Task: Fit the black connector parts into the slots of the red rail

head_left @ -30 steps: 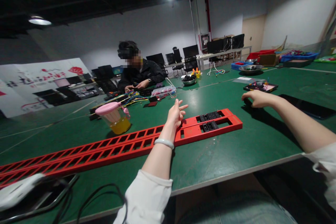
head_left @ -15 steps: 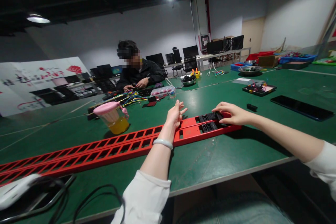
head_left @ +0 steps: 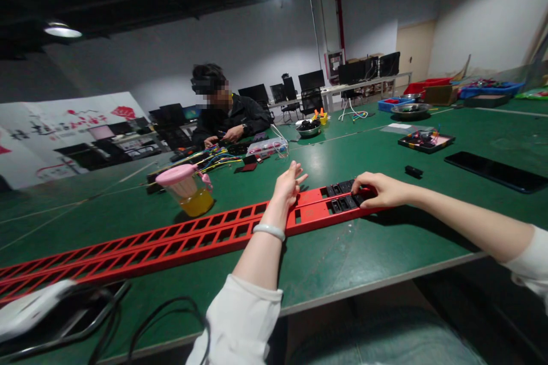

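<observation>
Two long red slotted rails [head_left: 180, 239] lie side by side across the green table [head_left: 385, 239]. My left hand [head_left: 287, 185] rests on the rails with its fingers spread, holding nothing. My right hand [head_left: 377, 189] presses down at the rails' right end, fingers curled over a small black part [head_left: 356, 198] seated in a slot of the near rail. Other black parts [head_left: 338, 189] sit in the slots beside it. One loose small black part [head_left: 413, 171] lies on the table to the right.
A pink-lidded jug [head_left: 186, 189] with yellow liquid stands behind the rails. A person [head_left: 226, 117] across the table works on coloured wires [head_left: 214, 158]. A dark tray [head_left: 426, 140], a black phone [head_left: 496, 172] and metal bowls lie at right. Cables [head_left: 128, 319] run along the near left edge.
My right hand came back from the far right of the table to the rails' right end and now presses a black part into a slot. My left hand has barely moved.
</observation>
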The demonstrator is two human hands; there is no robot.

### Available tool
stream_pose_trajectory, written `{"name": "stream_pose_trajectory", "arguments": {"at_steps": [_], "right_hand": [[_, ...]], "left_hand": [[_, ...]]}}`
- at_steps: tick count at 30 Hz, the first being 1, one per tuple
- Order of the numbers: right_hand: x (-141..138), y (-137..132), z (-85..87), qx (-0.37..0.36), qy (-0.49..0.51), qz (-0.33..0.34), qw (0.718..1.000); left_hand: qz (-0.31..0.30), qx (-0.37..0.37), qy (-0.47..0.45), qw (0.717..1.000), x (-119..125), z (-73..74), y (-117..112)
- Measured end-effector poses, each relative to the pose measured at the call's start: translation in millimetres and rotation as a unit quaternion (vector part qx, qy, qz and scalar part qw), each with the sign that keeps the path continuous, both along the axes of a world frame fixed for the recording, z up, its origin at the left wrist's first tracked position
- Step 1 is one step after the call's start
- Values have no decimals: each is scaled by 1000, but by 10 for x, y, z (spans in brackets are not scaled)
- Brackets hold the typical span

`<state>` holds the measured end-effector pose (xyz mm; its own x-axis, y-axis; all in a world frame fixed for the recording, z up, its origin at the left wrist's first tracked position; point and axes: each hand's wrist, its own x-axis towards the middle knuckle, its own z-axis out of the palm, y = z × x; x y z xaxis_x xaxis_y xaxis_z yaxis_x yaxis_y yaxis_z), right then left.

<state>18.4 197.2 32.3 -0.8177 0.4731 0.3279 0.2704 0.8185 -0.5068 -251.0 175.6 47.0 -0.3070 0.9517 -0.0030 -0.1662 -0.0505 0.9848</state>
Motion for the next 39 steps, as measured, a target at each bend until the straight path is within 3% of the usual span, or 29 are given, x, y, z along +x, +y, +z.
{"name": "stream_pose_trajectory", "arguments": {"at_steps": [16,23,25,28,30,32,34,39], "right_hand": [[-21,53,-17,12,7,18,1000],[13,75,76,48,48,46,997],[125,215,106,80,70,-20,994],[480,560,101,140,12,-218,966],[828,823,65,128,-75,-392,908],[1217,1061,24,79,-136,-523,838],[1590,1242,-4,44,-167,-562,809],[2170,1402,-41,-19,-205,-541,816]], "left_hand": [[8,27,8,1000,-9,-8,28],[17,30,-1,999,8,5,34],[20,35,-6,999,3,-4,52],[25,36,-10,999,8,-10,68],[27,36,-12,999,20,-6,66],[29,36,-12,999,32,1,60],[32,33,-11,999,37,5,55],[27,38,-2,999,20,-4,57]]}}
